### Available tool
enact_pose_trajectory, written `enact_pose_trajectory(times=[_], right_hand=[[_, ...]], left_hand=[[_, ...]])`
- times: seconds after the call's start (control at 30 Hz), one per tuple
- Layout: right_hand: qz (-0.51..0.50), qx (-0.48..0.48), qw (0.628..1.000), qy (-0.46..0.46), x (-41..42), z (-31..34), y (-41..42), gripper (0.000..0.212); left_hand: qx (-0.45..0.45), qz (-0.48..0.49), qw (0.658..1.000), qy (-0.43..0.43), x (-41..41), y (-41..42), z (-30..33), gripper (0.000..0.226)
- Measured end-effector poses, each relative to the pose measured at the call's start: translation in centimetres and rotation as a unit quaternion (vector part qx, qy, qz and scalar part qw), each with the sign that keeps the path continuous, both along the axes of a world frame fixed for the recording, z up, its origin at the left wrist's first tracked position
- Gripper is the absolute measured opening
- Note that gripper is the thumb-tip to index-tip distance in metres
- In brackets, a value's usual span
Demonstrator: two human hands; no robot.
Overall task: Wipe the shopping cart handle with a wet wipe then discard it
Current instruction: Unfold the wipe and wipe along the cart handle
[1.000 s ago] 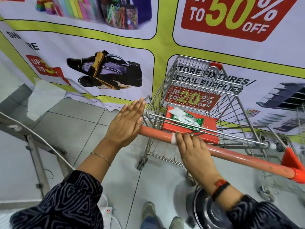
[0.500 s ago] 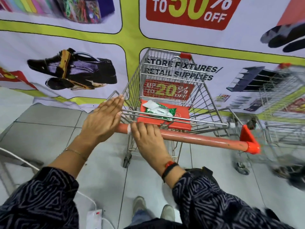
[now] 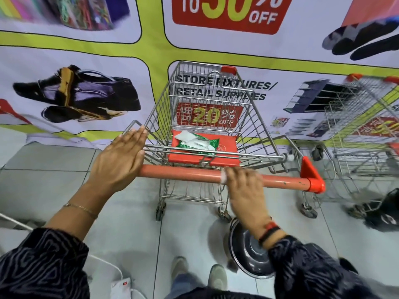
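Note:
A wire shopping cart (image 3: pixel 207 89) stands before me with an orange handle (image 3: pixel 183 174) across its near side. My right hand (image 3: pixel 245 186) presses a white wet wipe (image 3: pixel 223 175) onto the handle right of its middle; only a corner of the wipe shows past my fingers. My left hand (image 3: pixel 121 160) lies flat, fingers together, over the handle's left end and the cart's corner. A green and white wipes pack (image 3: pixel 197 142) rests on the orange child seat flap (image 3: pixel 226 145).
A second wire cart (image 3: pixel 362 117) stands close on the right. A dark round bin lid (image 3: pixel 248 251) sits on the tiled floor below my right wrist. A printed banner (image 3: pixel 86 87) covers the wall behind. A white cable and power strip (image 3: pixel 121 285) lie at lower left.
My right hand has slid the wipe rightward along the handle, from near the left end to right of the middle. My left hand stays on the left end.

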State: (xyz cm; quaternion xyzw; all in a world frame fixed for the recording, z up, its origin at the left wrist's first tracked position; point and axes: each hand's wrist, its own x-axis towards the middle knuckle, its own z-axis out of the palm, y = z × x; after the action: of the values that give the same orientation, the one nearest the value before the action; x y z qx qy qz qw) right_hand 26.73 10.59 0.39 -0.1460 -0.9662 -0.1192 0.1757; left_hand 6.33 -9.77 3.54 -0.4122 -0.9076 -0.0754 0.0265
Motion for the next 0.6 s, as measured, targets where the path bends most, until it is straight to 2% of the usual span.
enact_pose_trajectory(times=[0.07, 0.13, 0.3, 0.47, 0.6], right_hand=[[0.045, -0.010, 0.999, -0.005, -2.6, 0.2, -3.3, 0.050], [0.078, -0.014, 0.997, -0.014, -4.4, 0.7, -5.4, 0.042], [0.116, 0.024, 0.993, -0.012, -3.2, 0.9, -2.1, 0.038], [0.061, 0.061, 0.996, 0.004, 1.7, 0.5, 4.3, 0.040], [-0.011, 0.049, 0.999, 0.003, 6.1, 0.5, 9.5, 0.032]], left_hand=[[0.000, -0.006, 1.000, -0.001, 0.0, 0.0, -0.1, 0.066], [0.002, -0.008, 1.000, -0.003, -0.1, -0.1, 0.0, 0.065], [0.004, -0.012, 1.000, -0.010, 0.1, 0.1, -0.1, 0.064], [0.004, -0.020, 1.000, -0.021, 0.4, 0.5, 0.1, 0.065], [0.009, -0.021, 0.999, -0.023, 0.5, 0.5, 0.3, 0.066]])
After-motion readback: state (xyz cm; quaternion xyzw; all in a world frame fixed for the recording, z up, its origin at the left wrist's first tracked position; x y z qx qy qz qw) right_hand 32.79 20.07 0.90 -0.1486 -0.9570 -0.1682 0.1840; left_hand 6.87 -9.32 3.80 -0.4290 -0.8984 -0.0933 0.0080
